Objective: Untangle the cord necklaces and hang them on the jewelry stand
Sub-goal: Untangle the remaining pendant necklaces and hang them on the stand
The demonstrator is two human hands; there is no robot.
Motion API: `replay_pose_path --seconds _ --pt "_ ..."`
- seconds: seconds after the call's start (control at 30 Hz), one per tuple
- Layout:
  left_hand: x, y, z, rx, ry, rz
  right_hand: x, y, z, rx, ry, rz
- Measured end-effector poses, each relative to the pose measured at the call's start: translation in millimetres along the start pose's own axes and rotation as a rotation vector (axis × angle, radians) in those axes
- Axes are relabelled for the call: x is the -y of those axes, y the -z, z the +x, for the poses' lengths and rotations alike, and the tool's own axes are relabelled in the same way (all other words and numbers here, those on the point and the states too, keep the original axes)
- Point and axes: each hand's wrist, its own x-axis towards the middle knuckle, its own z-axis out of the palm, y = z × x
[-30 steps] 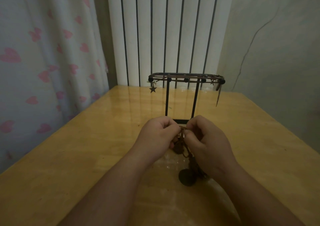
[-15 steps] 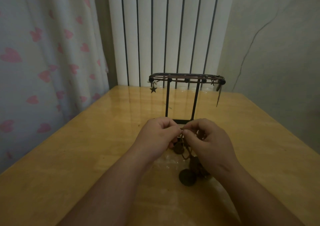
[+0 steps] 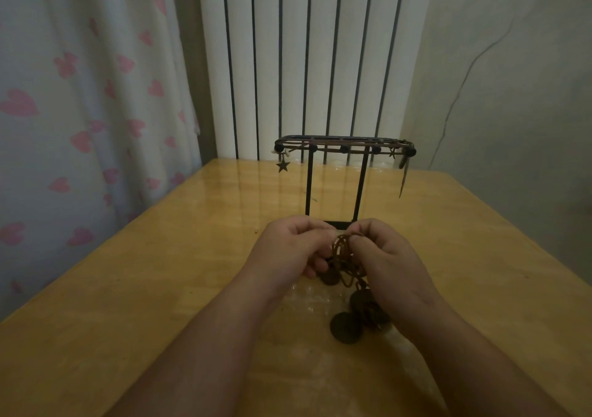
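A tangle of brown cord necklaces [image 3: 344,258] hangs between my two hands above the wooden table [image 3: 160,272]. My left hand [image 3: 291,247] pinches the cords from the left and my right hand [image 3: 387,256] pinches them from the right. Dark round pendants [image 3: 346,327] dangle from the cords down to the table beside my right wrist. Behind my hands stands the black metal jewelry stand [image 3: 344,147], with a cord necklace laid along its top bar, a star charm [image 3: 283,166] at its left end and a thin pendant [image 3: 404,176] at its right end.
A white ribbed radiator [image 3: 307,58] rises behind the table's far edge. A curtain with pink hearts [image 3: 80,102] hangs on the left, close to the table's left edge. A pale wall [image 3: 512,80] is on the right. A tiny bead [image 3: 256,231] lies on the table.
The loops of cord now stand out more openly between my fingertips. Both hands stay in about the same place in front of the stand.
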Motion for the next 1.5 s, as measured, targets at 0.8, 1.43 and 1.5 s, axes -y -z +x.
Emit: replay_pose_path --seconds 0.8,1.43,1.5 --pt "-1 -10 -3 0.138 0.269 0.061 1 3 1 0.086 -0.175 0.381" --pt "5 -1 8 -0.098 0.201 -0.293 -4 11 1 0.04 0.002 0.166" --pt "6 -1 8 -0.081 0.192 -0.279 -3 10 1 0.014 0.02 0.07"
